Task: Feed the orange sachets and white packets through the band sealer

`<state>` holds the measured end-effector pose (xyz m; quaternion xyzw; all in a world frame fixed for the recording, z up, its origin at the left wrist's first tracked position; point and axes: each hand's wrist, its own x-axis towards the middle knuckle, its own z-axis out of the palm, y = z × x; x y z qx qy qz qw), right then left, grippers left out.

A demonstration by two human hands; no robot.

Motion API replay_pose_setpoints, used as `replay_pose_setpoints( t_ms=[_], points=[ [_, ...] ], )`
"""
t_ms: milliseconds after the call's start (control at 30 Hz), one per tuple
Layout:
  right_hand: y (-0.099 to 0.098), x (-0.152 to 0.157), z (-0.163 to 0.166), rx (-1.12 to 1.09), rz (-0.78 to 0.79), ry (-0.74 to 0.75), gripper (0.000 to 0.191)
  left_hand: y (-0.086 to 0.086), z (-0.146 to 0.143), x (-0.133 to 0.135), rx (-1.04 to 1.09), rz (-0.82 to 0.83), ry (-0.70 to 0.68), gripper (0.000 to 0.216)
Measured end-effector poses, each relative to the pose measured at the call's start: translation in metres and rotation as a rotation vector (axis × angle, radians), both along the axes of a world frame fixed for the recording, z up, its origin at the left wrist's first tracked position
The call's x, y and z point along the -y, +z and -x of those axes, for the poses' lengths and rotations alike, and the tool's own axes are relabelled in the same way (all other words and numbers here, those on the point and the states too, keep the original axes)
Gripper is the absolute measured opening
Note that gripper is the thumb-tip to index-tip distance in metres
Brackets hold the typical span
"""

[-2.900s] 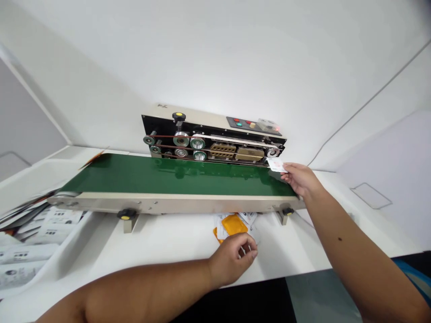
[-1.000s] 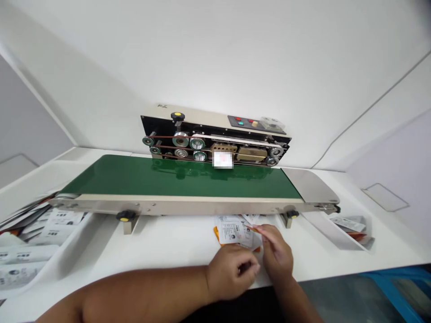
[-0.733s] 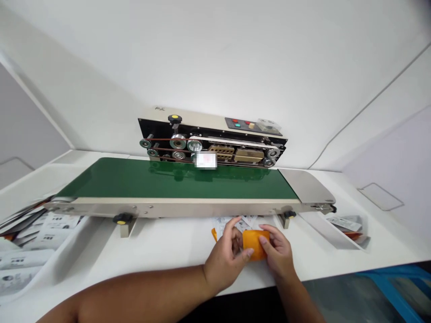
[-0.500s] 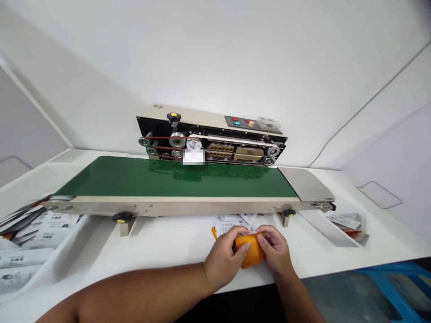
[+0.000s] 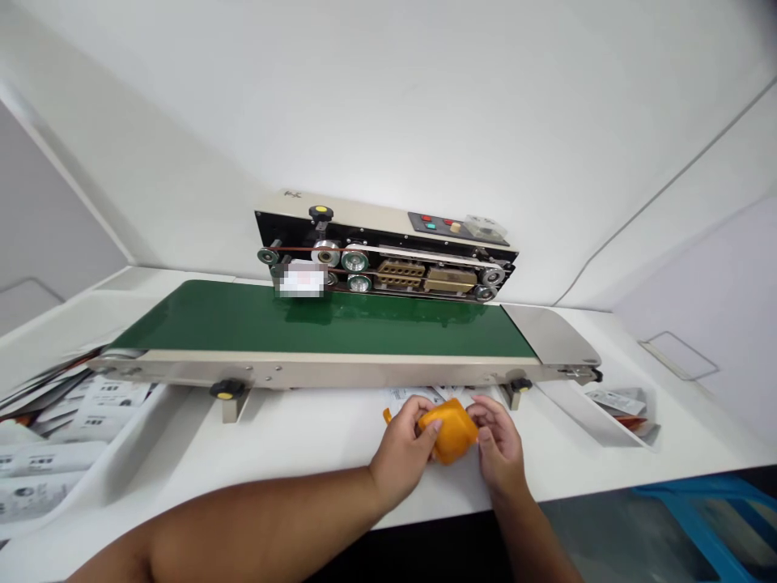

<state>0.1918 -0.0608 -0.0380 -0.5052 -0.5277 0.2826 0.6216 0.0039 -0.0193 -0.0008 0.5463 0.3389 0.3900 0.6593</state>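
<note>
Both my hands hold one orange pouch just above the white table, in front of the sealing machine. My left hand pinches its left side and my right hand grips its right side. Under and behind the pouch lies a small pile of white printed sachets. On the machine's green conveyor belt, a small white sachet rides at the back left, below the rollers of the sealer head.
A metal feed plate ends the belt at the right. Several printed sachets fill a bin at the left, and a few more lie at the right. A blue crate stands below the table's right edge.
My right hand left the feed end and came down to the pile. Both hands picked up the orange pouch. The white sachet travelled leftward along the belt.
</note>
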Motion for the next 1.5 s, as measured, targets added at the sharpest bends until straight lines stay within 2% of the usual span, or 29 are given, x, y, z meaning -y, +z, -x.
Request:
replay_pose_setpoints(
  t_ms=[100, 267, 367, 467, 567, 700, 767, 833, 933, 1000, 1100, 1233, 1367, 1433, 1500],
  points=[
    [0.002, -0.002, 0.004, 0.008, 0.047, 0.072, 0.051, -0.003, -0.003, 0.001, 0.135, 0.100, -0.007, 0.030],
    [0.008, -0.002, 0.001, -0.141, 0.187, -0.047, 0.040, 0.002, 0.001, 0.003, 0.102, -0.033, -0.065, 0.029],
    [0.015, 0.001, -0.007, -0.145, 0.317, 0.084, 0.035, 0.006, 0.005, 0.004, 0.028, -0.130, -0.116, 0.036],
    [0.022, 0.003, -0.010, -0.201, 0.419, 0.219, 0.045, 0.007, 0.006, 0.004, -0.051, -0.174, -0.146, 0.035],
    [0.024, 0.006, -0.007, -0.240, 0.460, 0.215, 0.052, 0.005, 0.003, 0.005, -0.063, -0.103, -0.136, 0.034],
    [0.021, 0.014, -0.001, -0.218, 0.471, 0.138, 0.047, 0.004, -0.001, 0.005, 0.074, 0.076, -0.095, 0.043],
    [0.022, 0.018, -0.002, -0.204, 0.498, 0.133, 0.043, 0.004, -0.002, 0.005, 0.081, 0.072, -0.089, 0.050],
    [0.026, 0.021, -0.006, -0.167, 0.550, 0.200, 0.038, 0.003, -0.001, 0.005, 0.039, 0.002, -0.134, 0.055],
    [0.034, 0.023, -0.015, -0.128, 0.632, 0.354, 0.033, 0.003, 0.002, 0.007, -0.086, -0.115, -0.262, 0.042],
    [0.037, 0.024, -0.020, -0.147, 0.655, 0.387, 0.032, 0.003, 0.002, 0.008, -0.141, -0.104, -0.309, 0.029],
    [0.039, 0.024, -0.023, -0.167, 0.644, 0.355, 0.031, 0.003, 0.001, 0.008, -0.131, -0.028, -0.290, 0.023],
    [0.044, 0.024, -0.026, -0.077, 0.629, 0.348, 0.033, 0.003, 0.000, 0.007, -0.097, 0.005, -0.248, 0.023],
    [0.058, 0.025, -0.035, 0.055, 0.680, 0.394, 0.034, 0.001, 0.000, 0.008, -0.064, 0.037, -0.252, 0.028],
    [0.070, 0.024, -0.046, 0.120, 0.703, 0.423, 0.032, 0.001, 0.000, 0.009, -0.022, 0.078, -0.262, 0.034],
    [0.086, 0.018, -0.063, 0.153, 0.695, 0.391, 0.031, 0.001, 0.000, 0.010, 0.004, 0.097, -0.263, 0.038]
  ],
)
